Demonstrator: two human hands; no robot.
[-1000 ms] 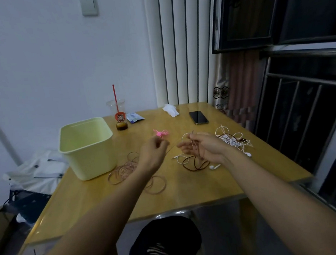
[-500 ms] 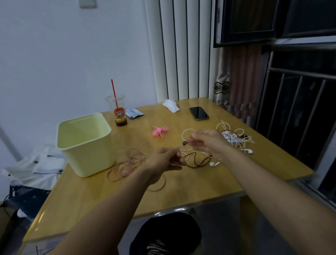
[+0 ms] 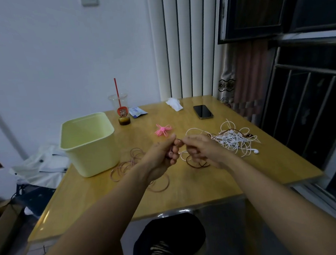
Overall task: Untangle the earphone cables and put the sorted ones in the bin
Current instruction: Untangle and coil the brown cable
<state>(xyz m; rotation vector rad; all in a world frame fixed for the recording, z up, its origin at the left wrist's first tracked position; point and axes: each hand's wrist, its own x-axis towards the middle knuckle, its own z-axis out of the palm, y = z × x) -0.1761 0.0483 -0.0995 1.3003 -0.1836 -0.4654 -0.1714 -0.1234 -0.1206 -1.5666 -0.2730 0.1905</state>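
Far left of the tabletop: pale yellow bin, upright and open; no cable is visible inside from this angle. Just to its right, nearer: loose pinkish cable loops lying flat.

Centre: left hand, fingers curled, thumb and forefinger pinched together. A small pink earbud-like piece shows among the lower fingers. Beyond the hands lies a bundled pink cable. The right hand meets the left fingertip to fingertip. Its fingers are curled, apparently pinching a thin white cable that drops to a brown cable coil under the hand.

Right: white earphone tangle, with one earbud lying free at its near right edge.

Handling (judgement): the cables look light, limp and quick to snag, and a hard pull would probably tighten the knots. Best hold is a free end or plug in a light pinch, fed back through the loops. The earbud joints look like the weak points.
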